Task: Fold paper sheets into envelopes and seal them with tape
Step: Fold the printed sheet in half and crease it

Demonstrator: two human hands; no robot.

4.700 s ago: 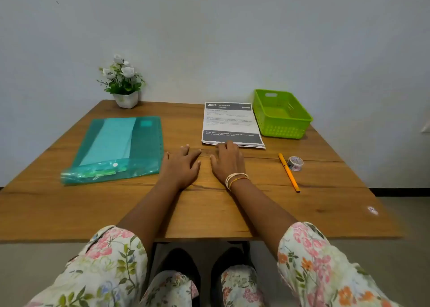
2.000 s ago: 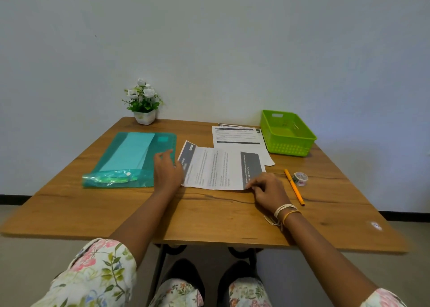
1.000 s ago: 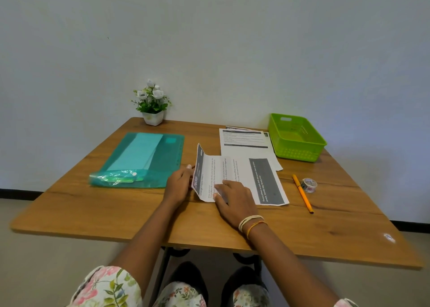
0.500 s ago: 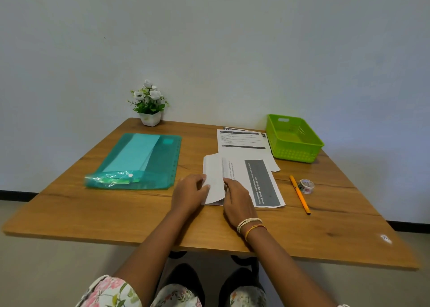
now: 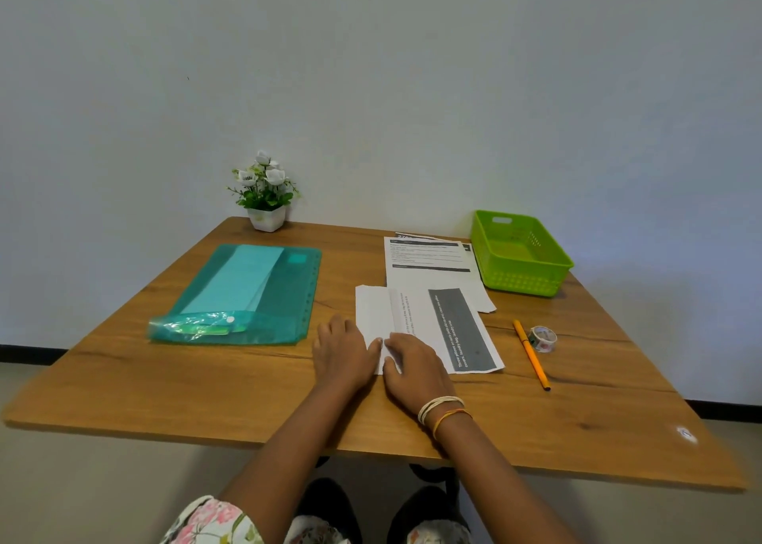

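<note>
Both hands are down on the printed sheet (image 5: 429, 329) at the middle of the wooden bench (image 5: 206, 387). Its left portion is folded over, blank side up, and the dark printed band runs along the right side. The left hand (image 5: 342, 354) lies flat at the folded edge, fingers straight and close together, thumb on the flap. The right hand (image 5: 412, 368) presses flat on the fold's near end, fingers extended, gripping nothing, bracelets at the wrist. Beyond the sheet sits a stack of printed papers (image 5: 429, 263), its near edge tucked under the sheet. A green basket (image 5: 548, 271) stands just right of the stack. An orange pen (image 5: 531, 354) lies right of the sheet, with a tape roll (image 5: 542, 338) just beside it. A teal plastic folder (image 5: 247, 296) lies to the left, a potted flower (image 5: 266, 197) behind it by the wall.
</note>
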